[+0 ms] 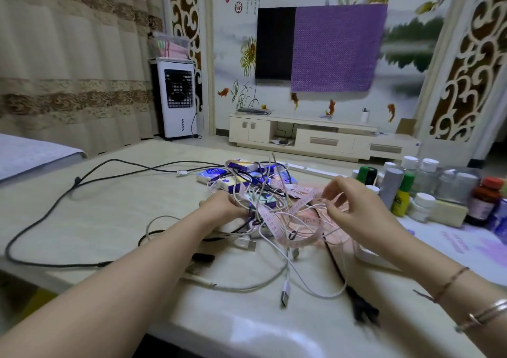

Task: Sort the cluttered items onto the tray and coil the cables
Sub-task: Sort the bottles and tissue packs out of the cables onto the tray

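Both hands deep in a knot of white, grey and black cables (274, 220) heaped at the middle of the pale stone-look worktop (137, 201). Left hand (222, 206) at the near-left edge of the heap, fingers curled into the strands and seemingly gripping a bundle of them, though exactly which cable cannot be told. Right hand (354, 206) raised just above the heap, thumb and forefinger pinching a thin white strand beside the pink flexible measuring tape (285, 220), other fingers fanned loose. Tape looped over and through the cables, so well tangled with them. Small blue-and-white packets (238, 176) under and behind the knot, partly buried. Long black cord (55, 209) trailing in a wide arc to the left, well apart from the heap; black two-pin plug (362, 308) and white USB plug (285, 294) lying near the front edge. No tray clearly made out; a white flat piece near the right forearm, too hidden to name. Sorting barely begun by the look of it, nothing coiled yet. Risks from here: a hard tug on one strand likely to tighten the knot or drag the packets along; a caught loop likely to sweep into the cluster of small plastic bottles and jars (411, 190) standing just right of the heap and topple them; the plug near the edge liable to slide off if its lead gets pulled.
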Available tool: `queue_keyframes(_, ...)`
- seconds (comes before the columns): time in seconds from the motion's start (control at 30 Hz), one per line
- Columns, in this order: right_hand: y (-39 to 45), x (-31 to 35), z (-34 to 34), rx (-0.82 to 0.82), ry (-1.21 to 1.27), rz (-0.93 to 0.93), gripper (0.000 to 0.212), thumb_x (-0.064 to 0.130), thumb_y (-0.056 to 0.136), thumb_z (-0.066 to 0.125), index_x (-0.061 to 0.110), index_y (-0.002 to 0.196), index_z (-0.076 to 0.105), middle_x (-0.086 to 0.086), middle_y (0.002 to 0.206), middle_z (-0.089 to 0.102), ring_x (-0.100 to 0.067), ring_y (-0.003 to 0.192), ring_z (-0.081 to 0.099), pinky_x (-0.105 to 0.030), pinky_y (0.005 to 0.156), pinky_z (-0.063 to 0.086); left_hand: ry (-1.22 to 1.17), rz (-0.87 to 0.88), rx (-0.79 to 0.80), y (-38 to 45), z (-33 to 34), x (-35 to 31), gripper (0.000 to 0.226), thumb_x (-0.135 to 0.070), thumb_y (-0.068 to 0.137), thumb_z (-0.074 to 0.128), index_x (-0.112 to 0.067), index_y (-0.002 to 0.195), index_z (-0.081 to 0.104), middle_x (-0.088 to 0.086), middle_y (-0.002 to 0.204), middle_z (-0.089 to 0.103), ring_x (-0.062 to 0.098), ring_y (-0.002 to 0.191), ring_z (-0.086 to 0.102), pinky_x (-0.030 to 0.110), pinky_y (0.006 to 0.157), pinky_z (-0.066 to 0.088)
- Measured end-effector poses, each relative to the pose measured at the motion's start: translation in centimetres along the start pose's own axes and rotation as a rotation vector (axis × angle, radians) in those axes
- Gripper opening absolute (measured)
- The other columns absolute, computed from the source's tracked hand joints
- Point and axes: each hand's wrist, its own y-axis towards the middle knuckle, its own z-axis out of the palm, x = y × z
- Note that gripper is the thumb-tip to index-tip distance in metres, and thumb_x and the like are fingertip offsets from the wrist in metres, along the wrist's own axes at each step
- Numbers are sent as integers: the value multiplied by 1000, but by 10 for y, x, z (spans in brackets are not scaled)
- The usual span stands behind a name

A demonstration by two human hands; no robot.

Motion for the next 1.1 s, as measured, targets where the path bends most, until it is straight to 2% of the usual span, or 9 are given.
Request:
queue_keyframes(0.1,-11,-6,-4,-5,13,28,7,15,87,60,21,86,56,7,88,59,-6,80,56,-15,66,39,-118,-4,30,-3,8,-10,30,-25,82,70,-19,57,54,-3,61,49,13,63,44,24,54,30)
queue_keyframes(0.17,-18,-10,-2,-1,17,48,9,13,86,60,21,85,56,7,87,60,-7,78,56,-10,65,39,-145,-18,24,-4,10,-17,23,-17,83,67,-17,64,53,1,69,52,13,66,46,21,51,31)
queue_keyframes(0.27,-26,-16,0,20,30,71,10,10,85,60,19,85,57,3,87,60,-7,78,57,-7,66,39,-184,-97,31,-5,15,-27,10,-14,84,61,-11,78,54,4,61,47,13,50,39,21,44,27)
queue_keyframes(0.43,-24,-10,8,27,126,121,6,10,87,58,16,89,59,2,91,61,-4,75,57,-8,65,41,-182,-113,34,-5,25,-30,27,-15,84,62,2,104,65,30,84,60,25,62,55,23,56,34)
queue_keyframes(0.57,-20,-8,16,37,160,141,6,12,87,57,17,89,58,4,92,60,-8,77,58,-11,63,41,-185,-130,135,-5,22,-31,4,-9,86,62,-9,85,67,12,75,58,22,66,50,26,66,37)
queue_keyframes(0.7,-17,-6,21,44,235,153,11,12,87,58,22,85,57,7,88,60,-4,77,56,-8,64,42,-191,-110,251,-1,25,-28,16,-3,85,62,-14,77,70,17,93,69,25,84,59,33,82,49)
queue_keyframes(0.8,-16,-7,26,75,217,179,5,17,89,58,17,93,59,2,94,61,-10,78,57,-14,67,43,-180,-113,282,-6,28,-33,16,-6,85,64,-15,73,67,7,81,66,22,79,57,27,73,43)
queue_keyframes(0.97,-18,-10,39,248,108,102,27,22,91,55,15,116,61,0,113,59,-13,102,54,-27,90,42,-233,-134,188,-6,35,-37,23,5,87,50,-11,71,55,10,76,55,22,70,48,24,59,33)
queue_keyframes(1.1,-20,-9,48,377,47,102,27,19,89,49,11,108,65,-10,108,66,-29,108,53,-41,94,43,-257,-149,127,-7,31,-42,19,1,87,55,-12,73,57,12,79,60,20,60,55,23,54,42)
